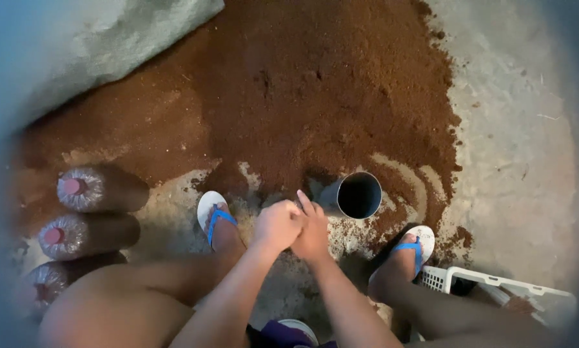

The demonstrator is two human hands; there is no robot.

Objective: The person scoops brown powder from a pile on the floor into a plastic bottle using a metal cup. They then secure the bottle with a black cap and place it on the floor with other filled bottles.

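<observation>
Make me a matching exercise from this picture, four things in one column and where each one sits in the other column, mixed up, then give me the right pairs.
Column one:
1. Round grey metal tube with a dark opening
2. Clear plastic-wrapped bags with pink caps
3. White slatted plastic crate
4. Heap of loose reddish-brown powder

Column two:
A. Lower right corner, beside the right foot
B. Spread over the floor at the top
C. Lying in a row at the left edge
D. Just above the clasped left hand and right hand

Pairs: 1-D, 2-C, 3-A, 4-B
</observation>
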